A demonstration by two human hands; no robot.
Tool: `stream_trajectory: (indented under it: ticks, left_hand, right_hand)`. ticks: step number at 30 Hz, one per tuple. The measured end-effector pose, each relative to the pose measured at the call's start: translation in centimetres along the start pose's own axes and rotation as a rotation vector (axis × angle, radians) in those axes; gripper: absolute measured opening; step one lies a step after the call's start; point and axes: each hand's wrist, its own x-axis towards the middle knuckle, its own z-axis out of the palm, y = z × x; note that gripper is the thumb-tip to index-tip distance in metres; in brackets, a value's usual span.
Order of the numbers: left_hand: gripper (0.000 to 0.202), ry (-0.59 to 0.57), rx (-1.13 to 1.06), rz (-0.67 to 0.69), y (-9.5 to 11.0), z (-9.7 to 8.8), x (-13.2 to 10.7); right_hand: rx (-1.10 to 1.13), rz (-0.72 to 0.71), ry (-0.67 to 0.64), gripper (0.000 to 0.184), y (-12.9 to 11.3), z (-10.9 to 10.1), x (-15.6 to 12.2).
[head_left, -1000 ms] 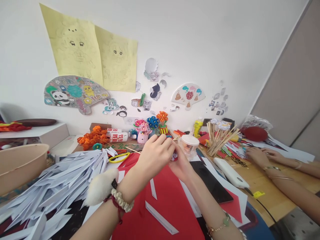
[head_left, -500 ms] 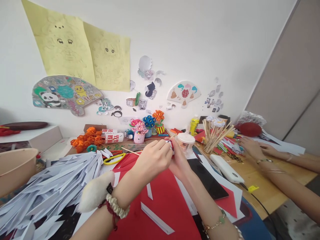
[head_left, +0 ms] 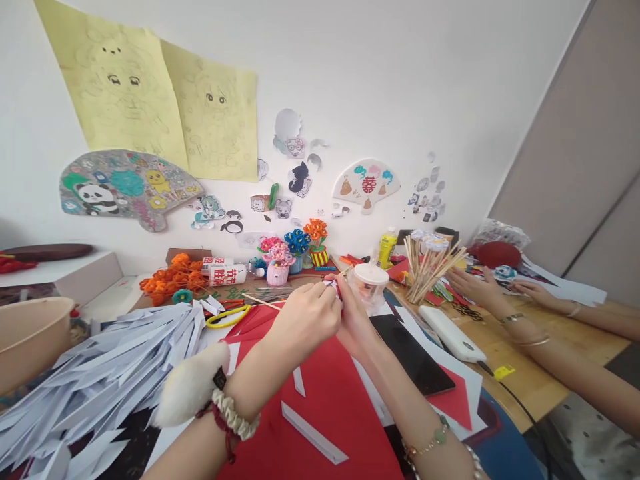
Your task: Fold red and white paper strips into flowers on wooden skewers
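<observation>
My left hand [head_left: 305,319] and my right hand [head_left: 356,319] meet above a red paper sheet [head_left: 325,407] at the middle of the table. Both are closed in a pinch on a small red and white paper piece [head_left: 332,285] held between the fingertips. A thin wooden stick [head_left: 263,302] pokes out to the left of my left hand. A fluffy white pompom [head_left: 190,385] hangs at my left wrist. Just behind my hands stands a clear plastic cup with a white lid [head_left: 369,284].
A heap of white paper strips [head_left: 100,380] covers the left side, beside a tan bowl [head_left: 30,337]. A black tablet [head_left: 413,353], a white power bank [head_left: 450,333] and a bundle of sticks [head_left: 427,270] lie right. Another person's hands [head_left: 480,287] rest at the far right. Paper flowers [head_left: 180,273] line the wall.
My hands have drawn closer together and slightly away from me, still pinching the small piece. The other person's hands have shifted left toward the sticks. The view has tilted up and to the right.
</observation>
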Motion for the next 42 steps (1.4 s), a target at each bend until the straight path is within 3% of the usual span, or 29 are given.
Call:
stream_trajectory:
  ticks: [5, 10, 13, 17, 22, 34, 39, 42]
  left_hand:
    - [0.025, 0.029, -0.012, 0.033, 0.7, 0.4, -0.1]
    - [0.027, -0.02, -0.069, 0.043, 0.5, 0.4, -0.2]
    - [0.025, -0.038, -0.136, -0.058, -0.3, 0.2, 0.0]
    - [0.024, 0.019, -0.297, -0.239, -2.0, -0.3, 0.0]
    - [0.023, 0.045, -0.413, -0.329, -3.4, -1.3, -0.1]
    - [0.014, -0.006, -0.638, -0.191, -4.0, -2.6, 0.0]
    - [0.012, -0.105, -0.607, -0.136, -3.8, -3.0, 0.2]
    - [0.012, -0.103, -0.584, -0.144, -3.7, -3.0, 0.3]
  right_hand:
    - [-0.02, -0.042, 0.039, 0.029, 0.0, 0.2, -0.2]
    - [0.013, -0.017, 0.016, 0.026, -0.1, -0.1, 0.0]
    - [0.054, 0.013, 0.007, 0.027, -0.4, -0.3, 0.4]
    - [0.141, 0.082, -0.059, 0.026, -0.9, -0.3, 0.6]
    - [0.146, 0.084, -0.165, 0.027, -1.1, -0.1, 0.4]
    - [0.161, 0.143, -0.262, 0.021, -1.3, -0.1, 0.2]
    - [0.15, 0.099, -0.225, 0.024, -1.2, -0.4, 0.2]
    - [0.146, 0.104, -0.245, 0.024, -1.1, -0.4, 0.2]
